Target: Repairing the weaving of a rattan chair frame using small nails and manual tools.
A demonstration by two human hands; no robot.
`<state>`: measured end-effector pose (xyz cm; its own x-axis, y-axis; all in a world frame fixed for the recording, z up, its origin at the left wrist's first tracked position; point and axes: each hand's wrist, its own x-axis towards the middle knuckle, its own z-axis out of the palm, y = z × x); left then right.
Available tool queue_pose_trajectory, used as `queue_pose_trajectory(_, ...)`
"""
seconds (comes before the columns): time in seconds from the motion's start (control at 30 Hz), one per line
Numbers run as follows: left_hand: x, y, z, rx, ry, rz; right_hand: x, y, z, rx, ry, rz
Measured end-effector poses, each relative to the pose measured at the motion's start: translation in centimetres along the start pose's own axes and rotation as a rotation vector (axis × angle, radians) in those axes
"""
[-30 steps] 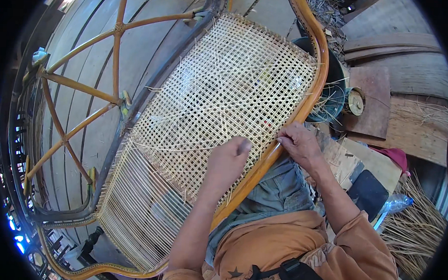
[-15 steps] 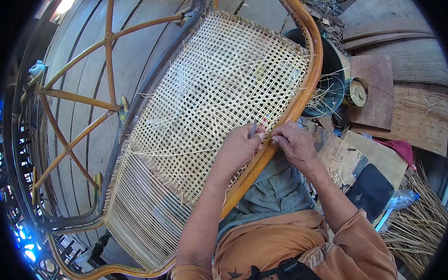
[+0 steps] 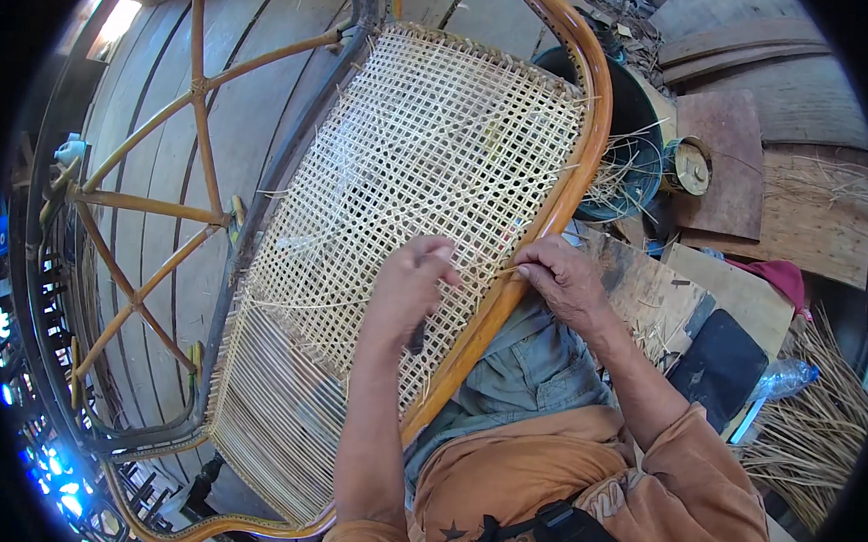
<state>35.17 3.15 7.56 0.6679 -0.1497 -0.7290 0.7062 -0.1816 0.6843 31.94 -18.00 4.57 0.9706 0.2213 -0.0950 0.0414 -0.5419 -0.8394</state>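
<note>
A woven cane panel (image 3: 429, 147) fills a bent rattan frame (image 3: 561, 204) with a glossy orange-brown rail, leaning across my lap. My right hand (image 3: 563, 280) lies over the rail's near stretch, thumb and finger pinched on a thin cane strand (image 3: 506, 270) at the panel's edge. Above the mesh, to the left of that spot, my left hand (image 3: 405, 284) is curled, its fingers slightly smeared. The dark end of a slim tool (image 3: 416, 337) sticks out below its palm; its tip is hidden. Lower left, only parallel strands (image 3: 277, 399) run across the frame.
A dark bucket (image 3: 633, 182) with cane scraps stands beyond the rail, beside a tin can (image 3: 688, 167). Boards (image 3: 720, 166) lie at the right, with a plastic bottle (image 3: 784, 381) and a bundle of cane strips (image 3: 816, 428). Rattan poles (image 3: 150, 204) form a frame at the left.
My left hand has moved left, away from the rail and my right hand, and the tool in it has turned so its dark end shows. My right hand keeps its pinch at the edge.
</note>
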Motion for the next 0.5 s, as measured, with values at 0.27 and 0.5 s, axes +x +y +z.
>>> queue_pose_trajectory(0.27,-1.3,-2.0,-2.7,-0.060,0.146,-0.024,-0.2,-0.9,-0.5,0.071,-0.026,0.075)
queue_pose_trajectory(0.5,-0.7,-2.2,-2.0,0.003,0.215,-0.003,0.4,-1.0,-0.2,-0.075,-0.053,-0.063)
